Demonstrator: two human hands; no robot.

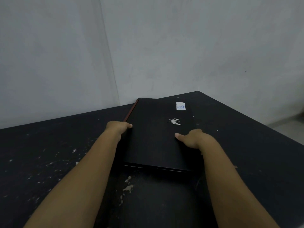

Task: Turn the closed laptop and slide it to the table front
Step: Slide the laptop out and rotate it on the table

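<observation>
A closed black laptop (153, 135) lies flat on the dark table (49, 162), near the far corner by the wall. Its lid carries a silver logo and a small white sticker, and a red strip runs along its left edge. My left hand (117, 129) grips the laptop's left edge, thumb on the lid. My right hand (193, 138) holds the right side, thumb lying on the lid and fingers curled over the edge. A narrow side with ports faces me.
The tabletop is black with white paint specks and chips. Grey walls (164, 46) meet in a corner right behind the laptop. The table's right edge (256, 119) runs diagonally, with pale floor beyond it.
</observation>
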